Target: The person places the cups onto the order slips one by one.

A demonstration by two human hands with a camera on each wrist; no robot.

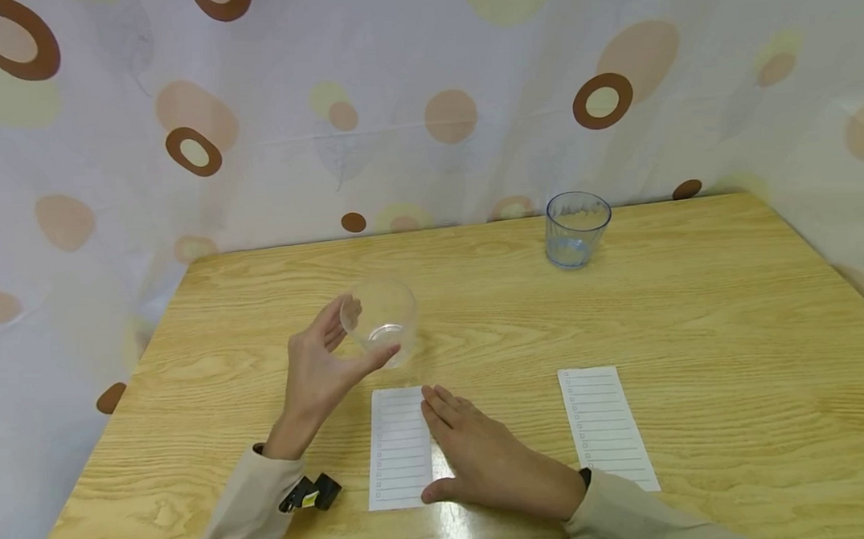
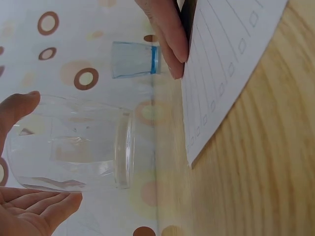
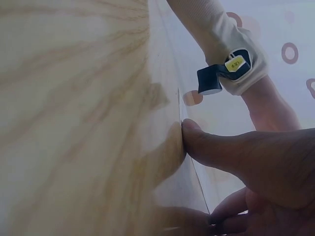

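My left hand holds a clear cup between thumb and fingers. The left wrist view shows this cup upright, its base above the tabletop. Just in front of me, below the cup, lies a lined paper sheet with small checkboxes. Along its right edge rests my right hand, fingers straight and thumb spread. In the right wrist view the right thumb touches the sheet's edge by the wood.
A blue-tinted clear cup stands upright at the back right of the wooden table. A second lined checkbox sheet lies to the right, partly behind my right sleeve. A patterned curtain hangs behind the table.
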